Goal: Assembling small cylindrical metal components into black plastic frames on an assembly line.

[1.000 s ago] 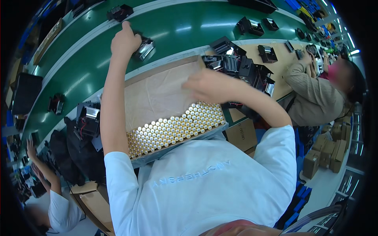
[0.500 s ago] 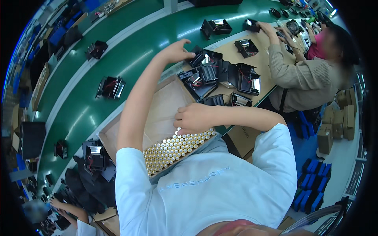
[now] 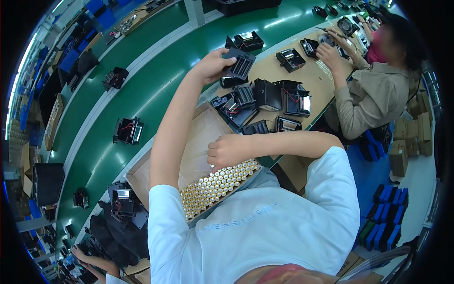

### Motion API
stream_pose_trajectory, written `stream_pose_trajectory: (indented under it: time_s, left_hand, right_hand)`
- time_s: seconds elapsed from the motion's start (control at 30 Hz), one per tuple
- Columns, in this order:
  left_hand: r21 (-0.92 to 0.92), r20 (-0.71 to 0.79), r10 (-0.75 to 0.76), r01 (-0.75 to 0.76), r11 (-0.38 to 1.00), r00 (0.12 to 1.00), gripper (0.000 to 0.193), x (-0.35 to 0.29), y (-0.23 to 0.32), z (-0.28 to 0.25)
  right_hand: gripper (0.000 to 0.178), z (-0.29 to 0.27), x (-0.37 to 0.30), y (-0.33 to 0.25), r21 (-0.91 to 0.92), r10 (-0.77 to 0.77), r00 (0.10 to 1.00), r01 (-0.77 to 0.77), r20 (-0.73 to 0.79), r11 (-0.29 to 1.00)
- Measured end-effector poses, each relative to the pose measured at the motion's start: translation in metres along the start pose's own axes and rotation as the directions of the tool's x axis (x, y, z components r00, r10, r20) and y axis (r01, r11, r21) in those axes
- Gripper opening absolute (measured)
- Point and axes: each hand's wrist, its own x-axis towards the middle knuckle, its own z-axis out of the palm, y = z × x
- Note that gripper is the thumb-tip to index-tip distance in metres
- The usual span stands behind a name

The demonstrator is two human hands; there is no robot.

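My left hand (image 3: 211, 66) is closed on the edge of a black slotted battery holder (image 3: 240, 64), lifted above a heap of similar black parts. Below it, my right hand (image 3: 231, 150) curls its fingers down at the upper edge of the packed batteries (image 3: 215, 187). Whatever those fingers pinch is mostly hidden under the hand. The batteries stand on end in tight rows, pale gold tops up, along the near side of an open cardboard box (image 3: 142, 173). Beside the box, black housings (image 3: 267, 94) with red wires and silvery parts lie together on the table.
A green conveyor (image 3: 163, 90) curves past on the left, carrying several black units (image 3: 128, 131). At right, a co-worker in a beige top (image 3: 373, 97) handles parts at the same table (image 3: 265, 71). Black units (image 3: 123, 203) sit at lower left; cartons (image 3: 399, 156) stand at far right.
My left hand has picked the black battery holder from the heap and raised it. My right hand stays at the batteries, shifted slightly. The co-worker's hands have moved from a black unit toward their body.
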Motion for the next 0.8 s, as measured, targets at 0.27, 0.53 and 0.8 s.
stream_pose_trajectory:
  time_s: [0.27, 0.53, 0.8]
  left_hand:
    - [-0.058, -0.219, 0.149, -0.165, 0.985, 0.964, 0.036, -0.028, 0.016, -0.027]
    - [-0.16, -0.474, 0.252, -0.365, 0.917, 0.843, 0.034, -0.081, 0.019, -0.069]
    - [-0.362, -0.623, 0.095, -0.394, 0.845, 0.777, 0.041, -0.123, 0.011, -0.1]
  right_hand:
    - [0.029, -0.022, 0.01, 0.009, 0.062, 0.166, 0.978, -0.16, -0.127, 0.985]
    - [0.042, -0.13, 0.066, 0.113, 0.113, 0.625, 0.582, -0.678, -0.52, 0.726]
    - [0.055, -0.118, 0.154, 0.16, -0.064, 0.706, 0.673, -0.733, -0.221, 0.678]
